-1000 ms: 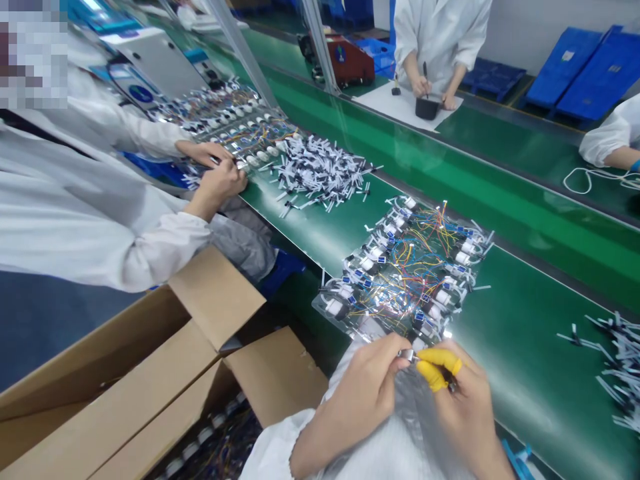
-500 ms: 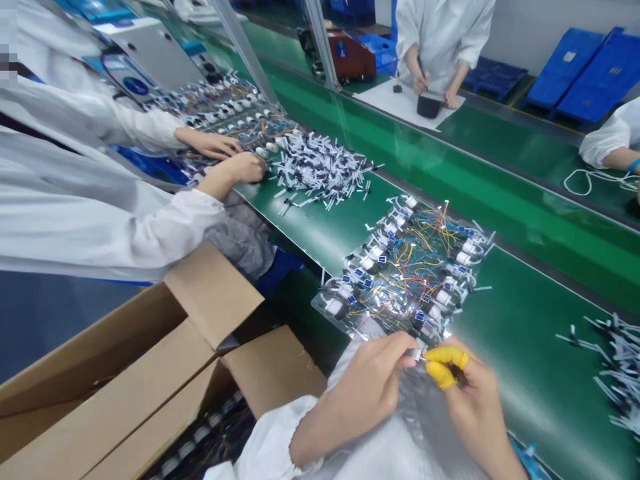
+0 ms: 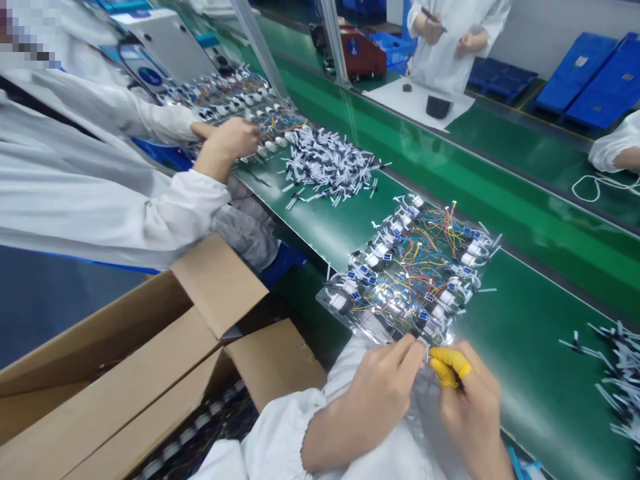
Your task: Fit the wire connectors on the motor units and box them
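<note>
My left hand (image 3: pixel 373 393) is closed in a pinch at the near edge of the green work surface. My right hand (image 3: pixel 473 407), with yellow finger cots (image 3: pixel 450 363) on two fingers, is closed right beside it. Between the fingertips of both hands sits a small white piece (image 3: pixel 427 355), mostly covered, so its kind does not show. Just beyond them lies a clear plastic tray (image 3: pixel 327 303) holding white-and-black components (image 3: pixel 440 303) in rows along its sides. Coloured wires (image 3: pixel 413 257) tangle across its middle.
Piles of white-and-black strip pieces (image 3: pixel 333 163) lie farther up the green bench (image 3: pixel 530 347) and at the right (image 3: pixel 625 373). Open cardboard boxes (image 3: pixel 220 287) stand at lower left. A co-worker's hand (image 3: pixel 233 143) is over more wired parts. Across the divider, another person holds a pen.
My hands stay together; the small white piece is now more covered by my left fingers. The co-worker's hand at left has moved up, and the person across has lifted both hands off the black object.
</note>
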### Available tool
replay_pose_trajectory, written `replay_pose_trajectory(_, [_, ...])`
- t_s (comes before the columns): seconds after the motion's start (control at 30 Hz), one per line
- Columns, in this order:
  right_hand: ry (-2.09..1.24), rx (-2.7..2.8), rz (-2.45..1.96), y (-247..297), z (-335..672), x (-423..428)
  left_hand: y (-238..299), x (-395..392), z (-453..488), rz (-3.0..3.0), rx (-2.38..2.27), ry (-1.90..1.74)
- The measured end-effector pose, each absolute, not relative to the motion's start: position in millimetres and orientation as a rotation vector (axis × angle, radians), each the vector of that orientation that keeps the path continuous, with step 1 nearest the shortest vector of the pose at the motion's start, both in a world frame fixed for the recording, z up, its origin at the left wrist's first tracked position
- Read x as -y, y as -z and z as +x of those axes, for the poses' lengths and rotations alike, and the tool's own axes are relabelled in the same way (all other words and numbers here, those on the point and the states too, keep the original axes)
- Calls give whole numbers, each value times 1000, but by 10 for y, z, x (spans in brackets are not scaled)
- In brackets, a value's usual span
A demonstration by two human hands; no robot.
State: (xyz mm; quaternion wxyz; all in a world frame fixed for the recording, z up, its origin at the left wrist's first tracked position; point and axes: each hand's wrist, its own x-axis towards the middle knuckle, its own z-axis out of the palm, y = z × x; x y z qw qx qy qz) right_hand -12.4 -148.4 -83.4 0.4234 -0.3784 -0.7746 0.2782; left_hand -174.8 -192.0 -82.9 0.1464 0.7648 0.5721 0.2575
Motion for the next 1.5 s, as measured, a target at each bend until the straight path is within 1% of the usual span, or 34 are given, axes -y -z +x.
replay_pose_trajectory(0.07, [-685,1993,-969,837,-105,1479,839,1902,-1743,2285,-1665,-686])
replay_pose_trajectory(0.13, [-793,2032,-977,803,-76,1446,833,1862,-1781,2248,-1619,-690])
replay_pose_trajectory(0.23, [-967,2032,-937,723,-27,1384,797,1802,-1874,1947,-1474,-858])
replay_pose_trajectory(0.33, [-989,2046,-880,694,16,1364,759,1796,-1918,1657,-1408,-1029])
replay_pose_trajectory(0.4, [-915,2085,-843,717,37,1370,748,1822,-1906,1560,-1406,-1109])
replay_pose_trajectory(0.5, [-699,2134,-780,747,44,1370,756,1868,-1856,1520,-1411,-1156])
replay_pose_trajectory(0.63, [-455,2141,-722,679,-4,1330,789,1891,-1786,1687,-1453,-1197])
replay_pose_trajectory(0.73, [-390,2112,-719,606,-40,1301,814,1869,-1733,1850,-1490,-1228])
replay_pose_trajectory(0.83, [-416,2090,-725,581,-32,1292,832,1841,-1690,1987,-1481,-1190])
replay_pose_trajectory(0.9, [-484,2091,-742,590,-5,1292,843,1831,-1678,2073,-1472,-1125])
replay_pose_trajectory(0.97, [-633,2078,-803,608,31,1291,856,1824,-1678,2159,-1471,-1034])
replay_pose_trajectory(1.1, [-1157,1943,-1015,643,118,1282,854,1785,-1710,2362,-1404,-904])
replay_pose_trajectory(1.17, [-1418,1801,-1087,652,160,1285,832,1749,-1742,2421,-1355,-916])
replay_pose_trajectory(1.23, [-1597,1646,-1111,660,198,1304,808,1719,-1784,2410,-1309,-980])
replay_pose_trajectory(1.37, [-1792,1451,-1037,704,276,1389,808,1742,-1882,2253,-1265,-1111])
replay_pose_trajectory(1.5, [-1853,1377,-841,762,352,1467,892,1885,-1984,1933,-1218,-962])
